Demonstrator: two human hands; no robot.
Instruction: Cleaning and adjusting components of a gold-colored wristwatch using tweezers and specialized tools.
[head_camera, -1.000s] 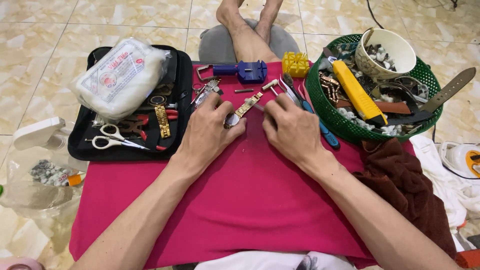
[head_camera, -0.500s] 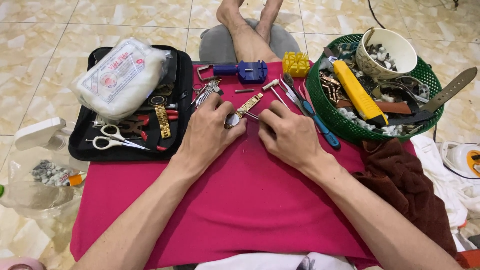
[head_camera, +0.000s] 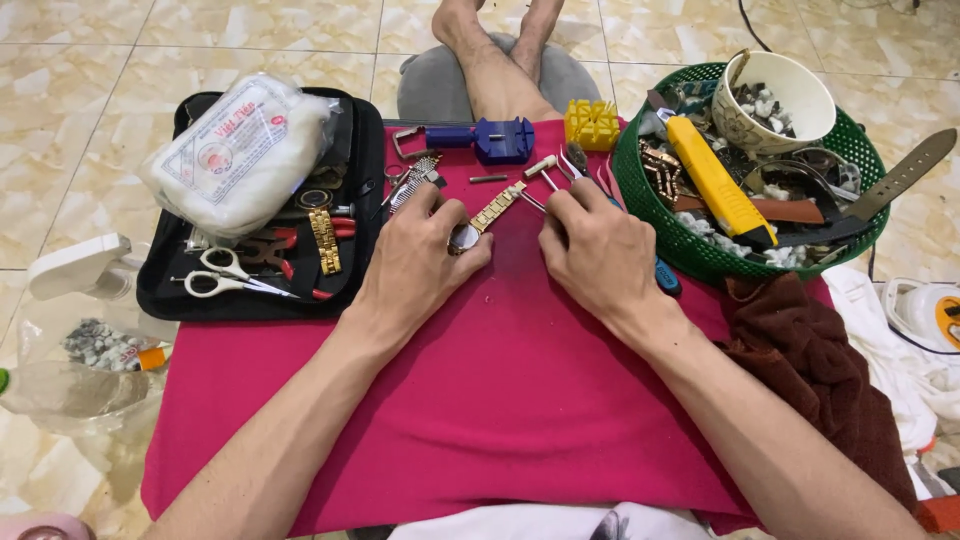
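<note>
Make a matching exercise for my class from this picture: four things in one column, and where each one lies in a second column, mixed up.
Things:
1. scissors
2. yellow utility knife
3. gold watch
4. white cup

Places:
A. on the pink cloth, at the left hand fingertips
B. at the back of the green basket, holding small pieces
C. in the black tray, near its front edge
D. lying slantwise across the green basket

Pairs: 1-C, 2-D, 3-A, 4-B

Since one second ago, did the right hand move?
Yes. The right hand shifted slightly left, toward the gold watch, judged against the green basket, which stayed in place.
</note>
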